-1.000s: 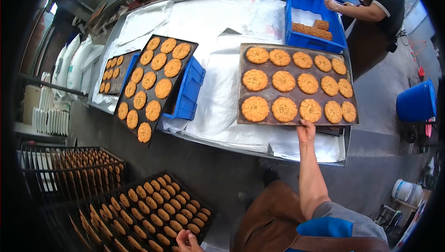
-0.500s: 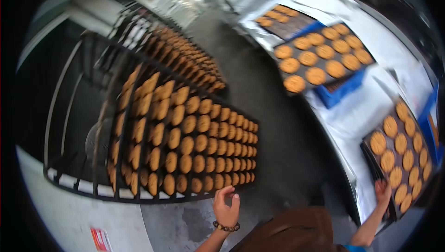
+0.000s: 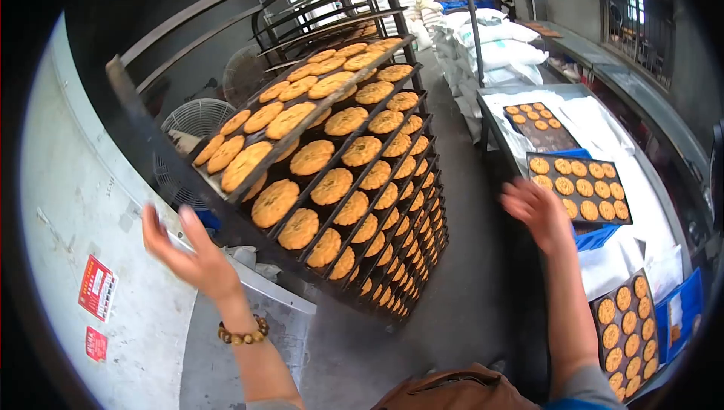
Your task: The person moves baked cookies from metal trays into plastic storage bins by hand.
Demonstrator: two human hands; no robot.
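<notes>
My left hand [image 3: 192, 263], with a beaded bracelet [image 3: 243, 331] at the wrist, is raised in front of the rack's near left corner. Its thumb and fingers are apart and it holds nothing. Closest to it is the top baking tray [image 3: 260, 170], filled with round golden cookies [image 3: 264, 116], in the tall metal rack [image 3: 226, 4]. More trays of cookies fill the levels below. My right hand [image 3: 537, 210] is empty, fingers stretched out, over the gap between rack and table. In the view it overlaps the left edge of a cookie tray [image 3: 596, 200].
A long table [image 3: 528, 95] with white covering runs along the right. It bears another cookie tray [image 3: 628, 335], a partly filled tray [image 3: 544, 137] and blue crates [image 3: 682, 316]. White sacks [image 3: 505, 54] are piled behind. A fan [image 3: 197, 120] and a white curved panel [image 3: 83, 206] stand left.
My right hand has come off the edge of the nearest table tray and risen. My left hand has moved left and up, its fingers opening wider. The view has tilted upward.
</notes>
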